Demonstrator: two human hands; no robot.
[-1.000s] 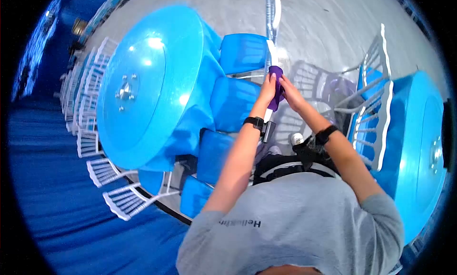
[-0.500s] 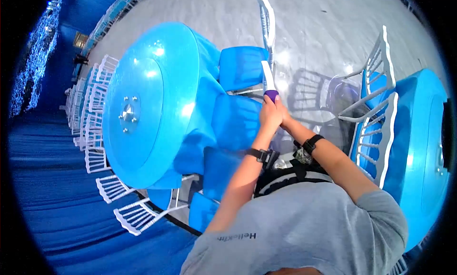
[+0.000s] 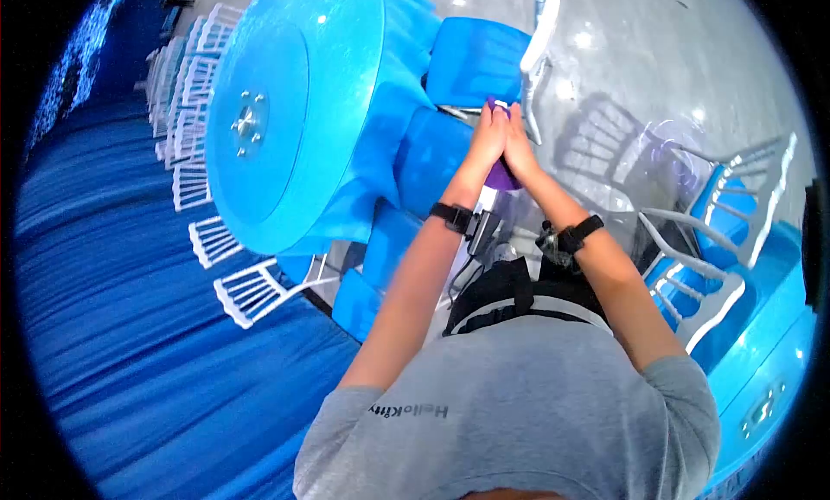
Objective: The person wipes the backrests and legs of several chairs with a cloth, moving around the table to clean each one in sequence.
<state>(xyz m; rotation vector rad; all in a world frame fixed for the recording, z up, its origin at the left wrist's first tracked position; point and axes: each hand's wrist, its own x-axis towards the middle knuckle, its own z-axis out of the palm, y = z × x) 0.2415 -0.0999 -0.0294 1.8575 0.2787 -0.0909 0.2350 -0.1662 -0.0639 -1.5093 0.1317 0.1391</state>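
Note:
Pressed close together, my left hand (image 3: 489,138) and my right hand (image 3: 516,144) close from both sides on a purple cloth (image 3: 502,176). Cloth shows beyond the fingertips and below the palms. It lies over the white top rail of a chair back, mostly hidden by my hands and the cloth. A blue chair seat (image 3: 432,158) is just left of my hands. Beyond my fingertips, another white chair back (image 3: 541,33) rises beside its blue seat (image 3: 478,63).
A round blue-covered table (image 3: 346,119) with a metal centre fitting stands left, with white chairs (image 3: 197,85) behind it. At right are more white chairs (image 3: 769,197) and a second blue table (image 3: 735,405). Blue draped fabric (image 3: 112,327) spreads at lower left over the grey floor's edge.
My hands have moved forward with the purple cloth, covering rail that showed bare before. The view has shifted, so the tables and chairs at left sit higher in it.

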